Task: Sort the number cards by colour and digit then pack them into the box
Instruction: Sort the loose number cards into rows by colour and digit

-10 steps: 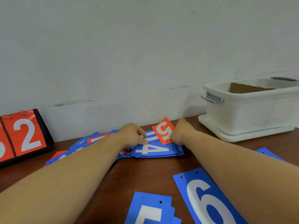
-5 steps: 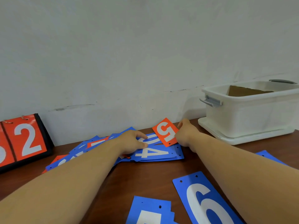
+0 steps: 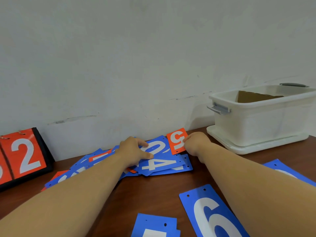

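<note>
A loose heap of blue and red number cards lies on the brown table against the wall, a blue 4 on top. My right hand pinches a red card showing 5, tilted up at the heap's right end. My left hand rests on the heap, fingers spread over a blue card with a round digit. A blue 6 card and a small stack of blue cards lie near me. The white plastic box stands at the right on its lid.
A black flip scoreboard with a red 2 stands at the left by the wall. Another blue card lies partly under my right forearm. A brown cardboard piece sits inside the box.
My right hand has drawn the red 5 card to the right and lifted it off the heap, uncovering a blue card beneath. My left hand stays pressing on the heap.
</note>
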{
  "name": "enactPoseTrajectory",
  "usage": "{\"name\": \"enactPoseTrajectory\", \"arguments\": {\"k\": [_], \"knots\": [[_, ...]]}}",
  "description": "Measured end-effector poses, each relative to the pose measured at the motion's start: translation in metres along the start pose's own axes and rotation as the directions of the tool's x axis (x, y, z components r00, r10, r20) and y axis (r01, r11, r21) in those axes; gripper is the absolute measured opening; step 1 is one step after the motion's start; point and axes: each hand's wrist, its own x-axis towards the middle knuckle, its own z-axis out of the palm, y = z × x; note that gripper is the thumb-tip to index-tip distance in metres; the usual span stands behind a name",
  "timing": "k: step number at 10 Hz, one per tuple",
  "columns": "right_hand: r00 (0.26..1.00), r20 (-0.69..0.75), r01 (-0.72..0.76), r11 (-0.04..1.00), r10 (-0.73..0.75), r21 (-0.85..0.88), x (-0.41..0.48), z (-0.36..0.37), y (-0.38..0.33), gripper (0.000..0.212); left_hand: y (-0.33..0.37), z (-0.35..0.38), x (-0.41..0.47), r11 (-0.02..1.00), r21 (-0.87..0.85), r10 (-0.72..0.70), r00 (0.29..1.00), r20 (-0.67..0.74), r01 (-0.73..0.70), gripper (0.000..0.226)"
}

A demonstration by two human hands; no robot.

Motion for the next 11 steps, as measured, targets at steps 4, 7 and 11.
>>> {"name": "enactPoseTrajectory", "arguments": {"k": [4,7,11], "knots": [[0.999,-0.023,-0.027,0.998,0.028,0.054,-0.002,0.002,-0.004,0.038,0.016,-0.011,-0.018,0.985,-0.149,0.062,0.978,-0.197,-0.092,0.023],[0.979,-0.018,0.202,0.976,-0.202,0.075,-0.089,-0.007,-0.054,0.028,0.008,-0.1,-0.134,0.884,-0.46,-0.088,0.934,-0.347,-0.087,0.035],[0.79,0.25,0.568,0.822,-0.56,0.046,-0.324,-0.072,-0.053,0.035,-0.016,-0.098,-0.407,0.678,-0.697,-0.2,0.853,-0.483,-0.235,0.039]]}}
